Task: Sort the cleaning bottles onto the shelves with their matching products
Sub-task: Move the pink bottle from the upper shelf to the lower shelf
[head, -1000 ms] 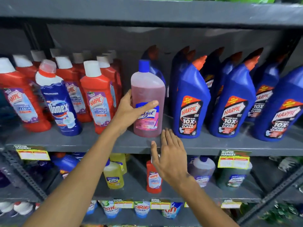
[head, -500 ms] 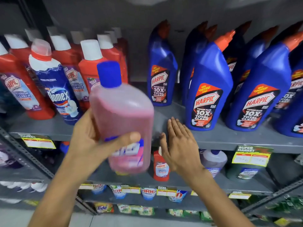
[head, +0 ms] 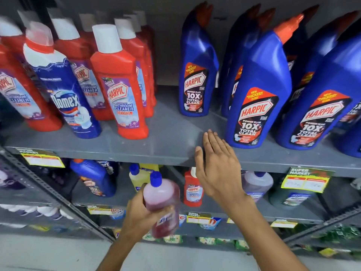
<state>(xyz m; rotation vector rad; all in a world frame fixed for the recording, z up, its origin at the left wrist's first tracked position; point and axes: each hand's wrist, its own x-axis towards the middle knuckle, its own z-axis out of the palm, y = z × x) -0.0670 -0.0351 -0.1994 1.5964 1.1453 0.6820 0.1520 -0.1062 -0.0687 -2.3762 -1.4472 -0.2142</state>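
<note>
The left hand (head: pixel 145 214) is wrapped around a pink bottle with a blue cap (head: pixel 162 204), fingers closed on its lower body. The bottle is held clear of any shelf, tilted slightly, in front of the lower shelf (head: pixel 273 212) and below the front edge of the upper shelf (head: pixel 156 151).

The right hand (head: pixel 216 169) is flat with fingers together and extended, empty, lying over the front edge of the upper shelf just beside a blue Harpic bottle (head: pixel 257 90).

On the upper shelf, a bare gap lies between the red Harpic Bathroom Cleaner bottles (head: pixel 119 81) at left and the blue Harpic bottles at right; 1 blue Harpic bottle (head: pixel 197 75) stands at the back of that gap. A blue Domex bottle (head: pixel 62 85) stands among the red ones.

On the lower shelf, behind the held bottle, stand a yellow bottle with a blue cap (head: pixel 136 178), a small red Harpic bottle (head: pixel 192 189) and a blue bottle (head: pixel 95 178). A pale purple bottle (head: pixel 257 182) is partly hidden by the right wrist. Yellow price tags (head: pixel 305 181) hang on the shelf edges.
</note>
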